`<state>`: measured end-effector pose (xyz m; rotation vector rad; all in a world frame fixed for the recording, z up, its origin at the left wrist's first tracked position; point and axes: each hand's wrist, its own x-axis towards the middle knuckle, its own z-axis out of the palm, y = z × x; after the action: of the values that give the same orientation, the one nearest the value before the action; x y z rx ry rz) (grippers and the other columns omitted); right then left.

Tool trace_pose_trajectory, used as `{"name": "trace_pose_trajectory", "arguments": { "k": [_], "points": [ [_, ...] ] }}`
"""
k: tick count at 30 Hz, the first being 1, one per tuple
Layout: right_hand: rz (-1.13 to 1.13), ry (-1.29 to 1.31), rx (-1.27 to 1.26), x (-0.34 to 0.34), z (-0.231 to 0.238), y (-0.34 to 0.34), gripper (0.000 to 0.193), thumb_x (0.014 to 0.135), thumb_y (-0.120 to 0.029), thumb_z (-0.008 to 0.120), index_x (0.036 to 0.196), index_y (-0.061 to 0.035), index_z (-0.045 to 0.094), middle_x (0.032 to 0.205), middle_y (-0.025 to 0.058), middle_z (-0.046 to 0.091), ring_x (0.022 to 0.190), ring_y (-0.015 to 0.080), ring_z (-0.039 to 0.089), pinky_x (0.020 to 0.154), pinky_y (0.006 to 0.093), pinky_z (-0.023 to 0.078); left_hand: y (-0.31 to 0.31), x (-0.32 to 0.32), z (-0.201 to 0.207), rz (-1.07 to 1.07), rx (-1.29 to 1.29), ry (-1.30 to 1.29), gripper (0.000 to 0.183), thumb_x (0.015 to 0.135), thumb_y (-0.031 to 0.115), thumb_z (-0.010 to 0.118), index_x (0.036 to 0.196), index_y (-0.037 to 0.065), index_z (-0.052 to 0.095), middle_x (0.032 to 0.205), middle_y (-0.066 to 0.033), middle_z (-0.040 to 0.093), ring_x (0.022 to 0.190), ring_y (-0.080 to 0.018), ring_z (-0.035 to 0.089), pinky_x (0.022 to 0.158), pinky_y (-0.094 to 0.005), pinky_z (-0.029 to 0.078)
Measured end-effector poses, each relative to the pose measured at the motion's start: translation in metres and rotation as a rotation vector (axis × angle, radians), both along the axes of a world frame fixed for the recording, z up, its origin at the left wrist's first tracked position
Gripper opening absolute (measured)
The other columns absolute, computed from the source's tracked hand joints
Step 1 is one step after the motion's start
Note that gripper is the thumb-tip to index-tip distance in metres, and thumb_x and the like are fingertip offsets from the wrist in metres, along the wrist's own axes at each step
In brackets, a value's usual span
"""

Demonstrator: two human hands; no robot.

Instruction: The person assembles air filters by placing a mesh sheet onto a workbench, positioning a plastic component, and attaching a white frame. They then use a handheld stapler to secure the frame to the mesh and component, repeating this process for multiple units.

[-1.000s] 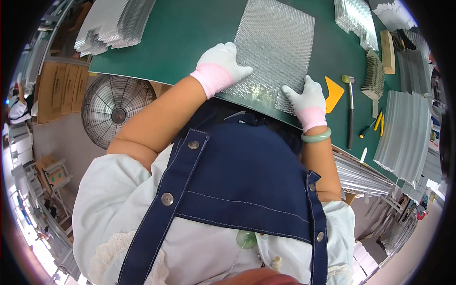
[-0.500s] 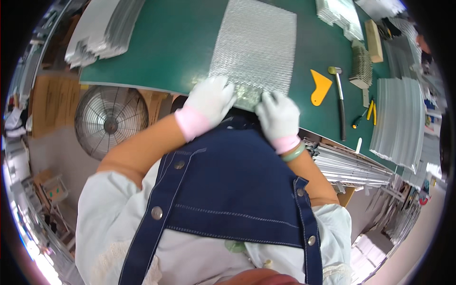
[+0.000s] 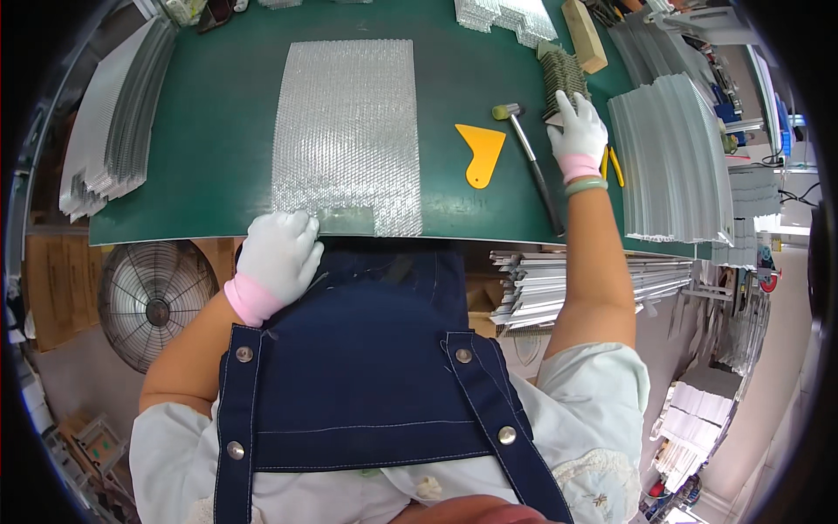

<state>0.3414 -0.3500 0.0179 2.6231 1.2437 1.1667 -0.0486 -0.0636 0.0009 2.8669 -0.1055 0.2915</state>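
Note:
A silvery sheet with a fine embossed mesh pattern (image 3: 349, 131) lies flat on the green table, its near edge at the table's front. In a white glove with a pink cuff, my left hand (image 3: 278, 258) is closed at the sheet's near left corner, fingers curled over the edge. My right hand (image 3: 578, 131), gloved alike, reaches out at the right with fingers spread. Its fingertips touch the near end of a row of small metal plates (image 3: 563, 72); the palm hides what lies under it. A mallet (image 3: 531, 157) and a yellow plastic scraper (image 3: 483, 154) lie left of that hand.
Stacked metal sheets stand on the table's left (image 3: 118, 122) and right (image 3: 668, 166). Yellow-handled pliers (image 3: 616, 168) lie by my right wrist. Beyond the plates is a wooden block (image 3: 585, 37). A round fan (image 3: 157, 306) stands below the table's front edge (image 3: 201, 238).
My right hand has left the sheet's near edge and moved right and away to the small plates. My left hand stays at the sheet's corner. The whole view has shifted.

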Motion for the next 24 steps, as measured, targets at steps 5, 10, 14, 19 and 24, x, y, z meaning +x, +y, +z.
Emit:
{"name": "trace_pose_trajectory", "arguments": {
  "k": [5, 10, 14, 19, 24],
  "points": [
    [-0.037, 0.249, -0.276, 0.061, 0.007, -0.023, 0.018, 0.078, -0.021, 0.072, 0.096, -0.0175, 0.071, 0.094, 0.0046, 0.07, 0.088, 0.0291, 0.066, 0.081, 0.0427, 0.051, -0.008, -0.008, 0.013, 0.134, -0.137, -0.183, 0.03, 0.079, 0.014, 0.07, 0.104, -0.001, 0.062, 0.099, -0.0139, 0.063, 0.092, -0.0312, 0.062, 0.083, -0.0421, 0.049],
    [0.052, 0.817, 0.316, 0.065, 0.031, -0.05, 0.024, 0.085, -0.02, 0.075, 0.106, -0.0092, 0.074, 0.095, 0.0036, 0.073, 0.085, 0.0151, 0.068, 0.08, 0.0289, 0.053, -0.018, -0.05, 0.005, 0.695, -0.913, 0.309, 0.037, 0.089, 0.018, 0.067, 0.118, -0.003, 0.059, 0.11, -0.0131, 0.065, 0.096, -0.0241, 0.064, 0.089, -0.0382, 0.051],
    [0.259, 1.028, 0.861, -0.028, 0.072, -0.014, 0.027, 0.091, -0.015, 0.07, 0.111, 0.0024, 0.066, 0.095, 0.0071, 0.07, 0.083, 0.014, 0.066, 0.075, 0.025, 0.053, -0.009, -0.05, -0.041, 0.642, -1.852, 0.442, 0.056, 0.102, 0.047, 0.05, 0.112, -0.006, 0.063, 0.104, -0.0183, 0.069, 0.087, -0.0216, 0.067, 0.08, -0.0285, 0.054],
    [0.34, 2.169, 0.914, -0.225, 0.012, 0.005, 0.024, 0.093, -0.008, 0.06, 0.116, 0.0013, 0.057, 0.095, 0.0115, 0.066, 0.077, 0.0152, 0.063, 0.067, 0.0222, 0.051, -0.019, -0.022, -0.04, 0.715, -1.831, 0.354, 0.069, 0.096, 0.053, 0.058, 0.124, -0.01, 0.058, 0.116, -0.0191, 0.067, 0.09, -0.0177, 0.062, 0.082, -0.0297, 0.051],
    [0.138, 2.858, 1.174, -0.293, -0.071, 0.032, 0.026, 0.095, -0.007, 0.058, 0.119, 0.001, 0.054, 0.105, 0.0128, 0.064, 0.091, 0.0201, 0.064, 0.072, 0.0275, 0.054, -0.023, -0.034, -0.071, 0.637, -2.074, 0.257, 0.053, 0.099, 0.043, 0.058, 0.122, -0.005, 0.058, 0.119, -0.017, 0.063, 0.094, -0.0177, 0.061, 0.086, -0.0323, 0.051]
  ]
}}
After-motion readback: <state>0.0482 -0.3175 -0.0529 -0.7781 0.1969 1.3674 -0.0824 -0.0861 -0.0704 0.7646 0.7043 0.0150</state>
